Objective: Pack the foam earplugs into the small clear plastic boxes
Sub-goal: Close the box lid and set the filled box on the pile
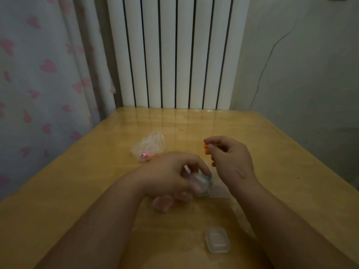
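At a wooden table (77,181), a person's right hand (231,158) is raised just above the surface, its thumb and curled fingers pinching two orange earplugs (206,148). The left hand (169,173) curls its fingers round a clear packet (203,184) with something green inside, too blurred to make out. A small clear box (217,240) lies on the table close to the person, beside the right forearm, while a crumpled plastic bag (150,146) holding pink earplugs (144,155) sits farther back, before a white radiator (174,51) and a heart-patterned curtain (38,74).
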Demonstrator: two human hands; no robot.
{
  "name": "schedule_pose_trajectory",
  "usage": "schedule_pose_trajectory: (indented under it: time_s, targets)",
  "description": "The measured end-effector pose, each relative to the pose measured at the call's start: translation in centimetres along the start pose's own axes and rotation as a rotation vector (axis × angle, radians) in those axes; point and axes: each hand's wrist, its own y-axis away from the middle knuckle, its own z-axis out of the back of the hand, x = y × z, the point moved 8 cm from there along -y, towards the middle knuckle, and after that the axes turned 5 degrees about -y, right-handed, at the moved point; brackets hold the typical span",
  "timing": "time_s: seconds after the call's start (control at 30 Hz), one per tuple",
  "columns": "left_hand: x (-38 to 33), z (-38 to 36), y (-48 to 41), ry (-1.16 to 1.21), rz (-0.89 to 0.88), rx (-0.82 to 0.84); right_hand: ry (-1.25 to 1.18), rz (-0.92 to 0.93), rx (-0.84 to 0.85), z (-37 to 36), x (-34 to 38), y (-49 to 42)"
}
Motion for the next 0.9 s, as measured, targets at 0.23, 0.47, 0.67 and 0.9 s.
schedule_pose_trajectory:
  time_s: [0.23, 0.47, 0.67, 0.9]
  targets:
    - [2.4, 3.6, 0.1, 0.405, 0.09, -0.508, -0.107, -0.203, 0.122, -0.6, -0.7, 0.3]
    - [2.4, 3.4, -0.1, 0.513, 0.025, -0.511, -0.213, -0.217, 0.279, -2.2, -0.4, 1.2]
    - [1.8, 3.2, -0.3, 0.192, 0.023, -0.526, -0.042, -0.063, 0.242, -1.9, 0.3, 1.0]
    - [2.7, 3.9, 0.2, 0.339, 0.071, -0.63, -0.127, -0.252, 0.256, -2.2, -0.6, 1.2]
